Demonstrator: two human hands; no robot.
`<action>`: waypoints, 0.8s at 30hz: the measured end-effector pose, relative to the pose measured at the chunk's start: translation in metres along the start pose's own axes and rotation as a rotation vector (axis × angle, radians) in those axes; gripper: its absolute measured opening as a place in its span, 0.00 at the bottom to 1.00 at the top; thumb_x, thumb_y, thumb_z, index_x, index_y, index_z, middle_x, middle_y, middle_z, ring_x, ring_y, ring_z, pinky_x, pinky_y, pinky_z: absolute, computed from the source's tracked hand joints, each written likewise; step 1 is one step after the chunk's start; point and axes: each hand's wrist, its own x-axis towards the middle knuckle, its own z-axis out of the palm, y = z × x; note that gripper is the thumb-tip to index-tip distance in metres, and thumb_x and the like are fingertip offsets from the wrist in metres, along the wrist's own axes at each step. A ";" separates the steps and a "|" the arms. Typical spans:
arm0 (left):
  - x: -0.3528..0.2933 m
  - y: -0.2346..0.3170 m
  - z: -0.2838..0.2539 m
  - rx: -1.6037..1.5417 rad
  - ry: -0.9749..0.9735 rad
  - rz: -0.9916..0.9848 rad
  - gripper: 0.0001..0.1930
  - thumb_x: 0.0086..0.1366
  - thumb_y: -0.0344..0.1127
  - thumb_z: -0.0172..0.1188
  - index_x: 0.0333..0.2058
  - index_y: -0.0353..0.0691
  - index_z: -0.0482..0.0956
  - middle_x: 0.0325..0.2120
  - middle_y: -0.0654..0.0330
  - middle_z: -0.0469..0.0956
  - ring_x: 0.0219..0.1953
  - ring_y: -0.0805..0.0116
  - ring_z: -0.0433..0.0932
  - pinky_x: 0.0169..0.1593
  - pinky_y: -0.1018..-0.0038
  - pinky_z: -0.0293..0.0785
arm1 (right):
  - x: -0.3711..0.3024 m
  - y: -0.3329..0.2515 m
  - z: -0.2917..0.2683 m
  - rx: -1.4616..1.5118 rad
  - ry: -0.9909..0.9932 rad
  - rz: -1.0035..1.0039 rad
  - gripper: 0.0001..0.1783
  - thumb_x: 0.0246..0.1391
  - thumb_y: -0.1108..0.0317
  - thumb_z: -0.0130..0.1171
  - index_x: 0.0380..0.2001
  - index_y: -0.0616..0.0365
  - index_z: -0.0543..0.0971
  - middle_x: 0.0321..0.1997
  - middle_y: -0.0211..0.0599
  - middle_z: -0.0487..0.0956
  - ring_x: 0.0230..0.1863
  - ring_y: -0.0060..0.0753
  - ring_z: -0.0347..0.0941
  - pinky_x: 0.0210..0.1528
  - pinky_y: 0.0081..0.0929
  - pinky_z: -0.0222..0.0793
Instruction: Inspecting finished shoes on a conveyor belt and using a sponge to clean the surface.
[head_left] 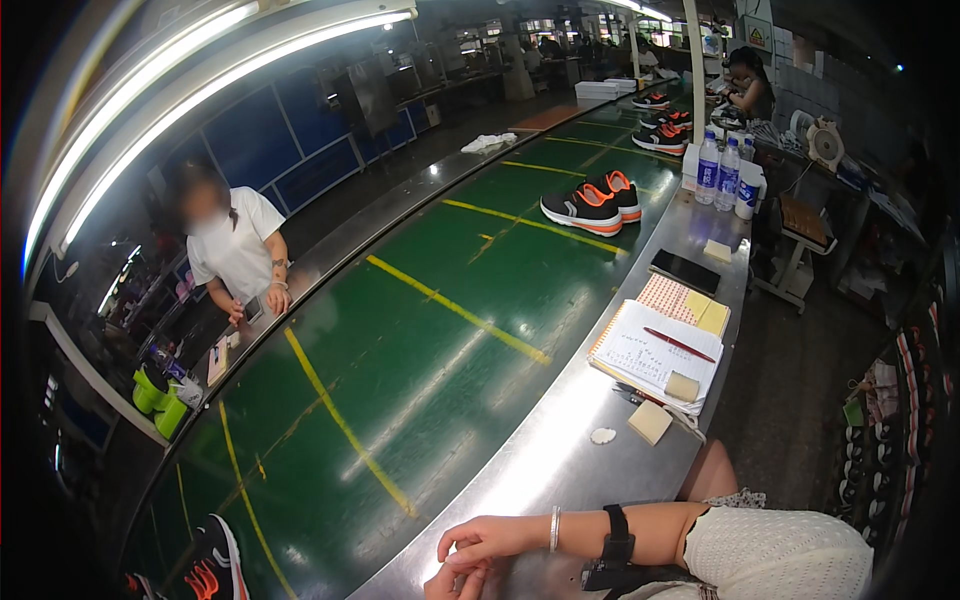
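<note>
We get bright tube lights (200, 80) at 10–11 o'clock, blown out; glare streaks on the steel ledge (560, 440) toward 6; dark vignette at 3 and 9, heavy fisheye bending, far end soft

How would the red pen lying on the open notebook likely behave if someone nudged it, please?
The red pen looks slim and round, so it would probably roll or slide easily. It rests on the open notebook, a flat paper surface, so little would stop it. It is likely light and stiff.
</note>
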 end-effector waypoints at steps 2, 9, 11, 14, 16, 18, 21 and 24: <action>0.000 0.001 0.001 -0.002 0.000 0.000 0.09 0.60 0.32 0.58 0.38 0.34 0.75 0.28 0.55 0.79 0.31 0.69 0.76 0.37 0.74 0.71 | 0.000 0.000 0.000 0.002 0.002 0.007 0.16 0.59 0.58 0.51 0.44 0.56 0.71 0.21 0.24 0.70 0.23 0.14 0.65 0.26 0.14 0.60; 0.001 0.000 -0.001 0.011 -0.014 -0.007 0.09 0.60 0.32 0.58 0.38 0.34 0.75 0.28 0.55 0.79 0.32 0.69 0.76 0.37 0.74 0.71 | 0.000 0.000 0.000 -0.009 0.007 -0.022 0.16 0.59 0.58 0.51 0.44 0.57 0.71 0.20 0.24 0.69 0.22 0.14 0.64 0.25 0.15 0.59; 0.001 -0.003 -0.001 -0.013 -0.016 -0.015 0.09 0.60 0.32 0.58 0.38 0.34 0.75 0.29 0.55 0.79 0.32 0.69 0.76 0.38 0.74 0.71 | 0.001 0.001 0.000 -0.006 0.011 -0.014 0.16 0.59 0.58 0.51 0.44 0.57 0.71 0.20 0.24 0.69 0.22 0.14 0.64 0.25 0.15 0.59; 0.000 -0.002 -0.001 -0.031 -0.014 -0.021 0.09 0.60 0.32 0.59 0.37 0.34 0.76 0.29 0.56 0.79 0.32 0.70 0.75 0.38 0.74 0.71 | 0.002 0.003 -0.002 -0.037 0.002 -0.003 0.16 0.59 0.58 0.51 0.43 0.57 0.71 0.20 0.24 0.70 0.22 0.14 0.64 0.25 0.15 0.60; 0.000 0.001 0.000 -0.025 -0.010 -0.017 0.09 0.60 0.32 0.59 0.37 0.35 0.76 0.29 0.56 0.79 0.32 0.70 0.75 0.38 0.74 0.71 | 0.001 0.002 -0.001 -0.052 0.011 -0.007 0.16 0.59 0.58 0.51 0.43 0.57 0.71 0.20 0.24 0.70 0.23 0.14 0.65 0.26 0.14 0.60; 0.000 0.004 0.001 -0.073 0.011 -0.042 0.09 0.60 0.32 0.59 0.37 0.34 0.76 0.29 0.57 0.79 0.32 0.71 0.75 0.38 0.74 0.71 | 0.001 0.002 -0.002 -0.051 0.017 -0.004 0.16 0.59 0.58 0.51 0.43 0.57 0.71 0.21 0.24 0.70 0.23 0.14 0.65 0.26 0.14 0.60; 0.000 0.007 0.002 -0.077 0.018 -0.038 0.08 0.60 0.31 0.58 0.36 0.34 0.76 0.29 0.58 0.79 0.32 0.71 0.74 0.38 0.75 0.71 | 0.001 0.005 -0.003 -0.048 0.023 -0.008 0.16 0.59 0.57 0.51 0.44 0.57 0.72 0.21 0.24 0.70 0.23 0.14 0.65 0.26 0.14 0.60; -0.001 0.005 0.002 -0.104 0.021 -0.067 0.07 0.60 0.31 0.58 0.35 0.34 0.76 0.28 0.58 0.78 0.32 0.71 0.74 0.39 0.75 0.70 | 0.001 0.002 -0.001 -0.048 0.027 -0.009 0.17 0.58 0.57 0.52 0.44 0.57 0.72 0.21 0.24 0.70 0.23 0.14 0.65 0.26 0.14 0.60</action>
